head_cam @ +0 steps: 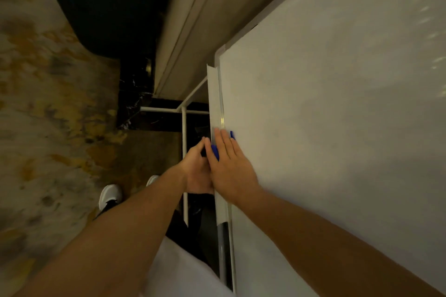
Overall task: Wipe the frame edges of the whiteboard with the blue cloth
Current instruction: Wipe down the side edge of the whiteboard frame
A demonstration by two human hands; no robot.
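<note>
The whiteboard (325, 103) fills the right of the view, its pale metal frame edge (220, 103) running down the middle with a marker tray beside it. My right hand (229, 166) lies flat over that edge and presses the blue cloth (215, 150) against it; only small blue bits show between and beside the fingers. My left hand (196, 171) is right beside it on the tray side, fingers curled, touching the right hand. Whether it grips the tray or the cloth is hidden.
The board's white tubular stand (184, 152) drops below the tray. Patterned carpet (48, 103) covers the floor at left, with my white shoes (109, 196) on it. A dark cabinet (108, 7) and a beige wall panel (193, 19) stand behind the board.
</note>
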